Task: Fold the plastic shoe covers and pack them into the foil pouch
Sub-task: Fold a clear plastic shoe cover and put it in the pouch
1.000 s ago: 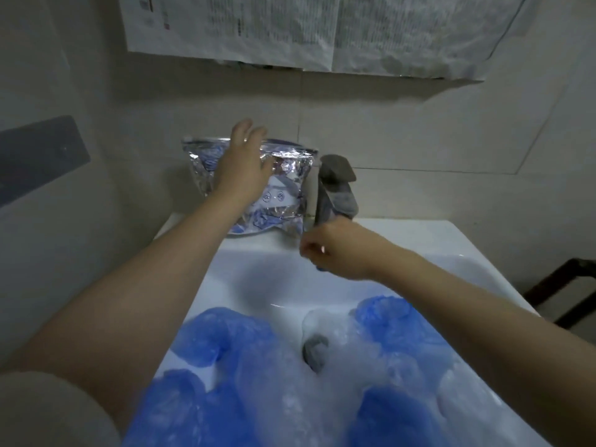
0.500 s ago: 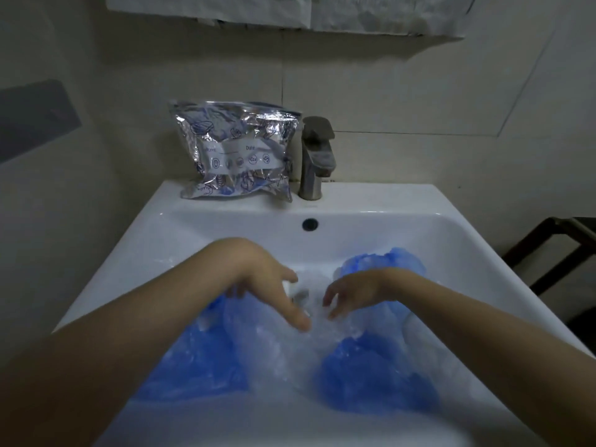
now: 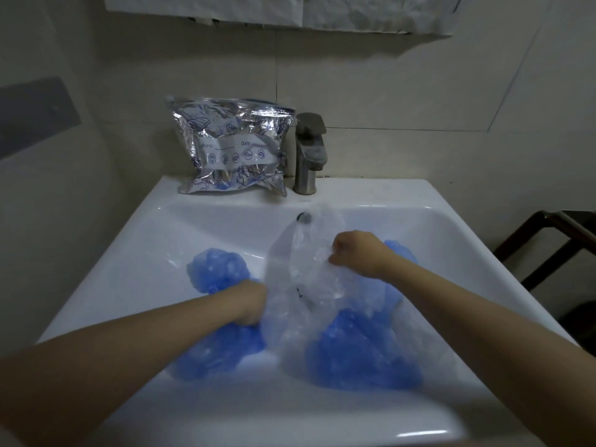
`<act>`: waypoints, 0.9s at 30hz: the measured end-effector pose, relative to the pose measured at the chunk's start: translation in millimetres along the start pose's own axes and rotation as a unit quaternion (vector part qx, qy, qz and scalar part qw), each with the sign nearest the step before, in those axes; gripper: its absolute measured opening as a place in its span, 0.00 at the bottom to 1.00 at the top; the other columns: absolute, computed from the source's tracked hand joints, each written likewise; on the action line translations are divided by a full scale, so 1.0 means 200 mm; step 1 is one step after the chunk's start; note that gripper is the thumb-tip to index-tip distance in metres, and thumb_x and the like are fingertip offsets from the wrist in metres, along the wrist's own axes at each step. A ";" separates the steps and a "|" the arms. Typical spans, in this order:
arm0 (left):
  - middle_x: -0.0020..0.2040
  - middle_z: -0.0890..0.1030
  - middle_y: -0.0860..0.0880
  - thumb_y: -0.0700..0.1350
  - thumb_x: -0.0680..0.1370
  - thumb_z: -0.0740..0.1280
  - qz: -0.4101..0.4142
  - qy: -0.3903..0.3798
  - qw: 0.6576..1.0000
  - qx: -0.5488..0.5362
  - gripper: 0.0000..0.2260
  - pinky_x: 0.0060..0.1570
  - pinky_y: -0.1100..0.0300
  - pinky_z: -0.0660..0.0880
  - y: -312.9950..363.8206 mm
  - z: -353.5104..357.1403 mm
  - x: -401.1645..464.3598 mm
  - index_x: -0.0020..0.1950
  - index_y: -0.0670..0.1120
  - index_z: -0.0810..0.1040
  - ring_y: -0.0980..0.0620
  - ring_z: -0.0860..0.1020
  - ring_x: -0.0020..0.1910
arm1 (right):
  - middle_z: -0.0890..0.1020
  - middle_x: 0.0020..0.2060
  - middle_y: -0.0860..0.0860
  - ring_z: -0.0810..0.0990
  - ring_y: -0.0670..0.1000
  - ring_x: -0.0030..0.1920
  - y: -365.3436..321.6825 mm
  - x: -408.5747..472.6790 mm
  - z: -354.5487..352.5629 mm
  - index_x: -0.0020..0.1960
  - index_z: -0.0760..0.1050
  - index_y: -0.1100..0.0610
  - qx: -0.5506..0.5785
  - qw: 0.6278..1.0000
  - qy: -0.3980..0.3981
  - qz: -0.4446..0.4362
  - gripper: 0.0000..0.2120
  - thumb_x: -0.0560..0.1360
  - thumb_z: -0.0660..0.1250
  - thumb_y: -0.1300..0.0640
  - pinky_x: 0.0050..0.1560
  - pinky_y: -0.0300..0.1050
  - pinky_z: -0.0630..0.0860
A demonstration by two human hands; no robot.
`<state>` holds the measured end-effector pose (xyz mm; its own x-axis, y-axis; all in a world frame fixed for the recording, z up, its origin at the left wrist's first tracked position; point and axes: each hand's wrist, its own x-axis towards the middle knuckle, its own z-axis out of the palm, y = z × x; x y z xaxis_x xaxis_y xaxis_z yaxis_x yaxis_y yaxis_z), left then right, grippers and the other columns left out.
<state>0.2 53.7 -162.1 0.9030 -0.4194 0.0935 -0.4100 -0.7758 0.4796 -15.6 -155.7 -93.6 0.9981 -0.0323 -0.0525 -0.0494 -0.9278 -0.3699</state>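
Both hands have lifted a clear plastic shoe cover (image 3: 306,285) out of the pile since half a second ago, when they were only reaching down into the basin. Left hand (image 3: 250,303) now grips the cover's edge at about 8 o'clock of the sheet, fingers curled into it and partly hidden by the plastic; right hand (image 3: 358,253) pinches the opposite edge at about 2 o'clock, fist closed around it. Between them the cover hangs stretched and crumpled over the drain area. Blue shoe covers (image 3: 358,353) lie bunched in the white sink (image 3: 135,253), one heap at 10 o'clock of the left hand, a larger mass under and at 5 o'clock of the clear one. At 12 o'clock, on the sink's back ledge, the foil pouch (image 3: 232,146) stands upright against the tiled wall (image 3: 403,91), bulging, with some blue showing low inside; just beside it at 3 o'clock stands the dull metal tap (image 3: 309,153). Papers (image 3: 290,9) hang on the wall above. A dark wooden frame (image 3: 554,243) shows at the right edge, and the room is dim.
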 end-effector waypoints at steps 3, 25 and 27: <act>0.42 0.81 0.49 0.32 0.74 0.63 0.084 0.040 0.995 0.037 0.16 0.43 0.56 0.70 0.05 -0.07 0.18 0.30 0.44 0.64 0.48 0.79 0.44 | 0.77 0.54 0.58 0.76 0.57 0.53 0.02 0.02 -0.07 0.53 0.79 0.61 0.030 0.993 0.117 -0.003 0.12 0.74 0.68 0.54 0.48 0.38 0.64; 0.39 0.74 0.49 0.38 0.74 0.69 -0.091 0.028 0.920 -0.380 0.11 0.32 0.63 0.70 0.43 -0.22 0.20 0.54 0.44 0.73 0.51 0.73 0.32 | 0.80 0.36 0.54 0.79 0.54 0.38 -0.10 -0.06 -0.17 0.41 0.77 0.55 0.454 0.861 0.229 -0.026 0.09 0.73 0.66 0.68 0.46 0.48 0.78; 0.34 0.73 0.47 0.41 0.76 0.67 -0.095 0.063 0.925 -0.363 0.09 0.34 0.62 0.68 0.41 -0.21 0.21 0.37 0.47 0.72 0.47 0.73 0.34 | 0.80 0.37 0.53 0.79 0.54 0.39 -0.08 -0.05 -0.17 0.41 0.77 0.56 0.435 0.864 0.256 -0.009 0.07 0.74 0.64 0.66 0.46 0.48 0.77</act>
<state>8.7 -8.1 -82.0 0.9765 -0.2139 0.0256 -0.0886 -0.2904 0.9528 -23.6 -153.6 -56.4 0.8739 -0.3872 0.2940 0.1784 -0.3071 -0.9348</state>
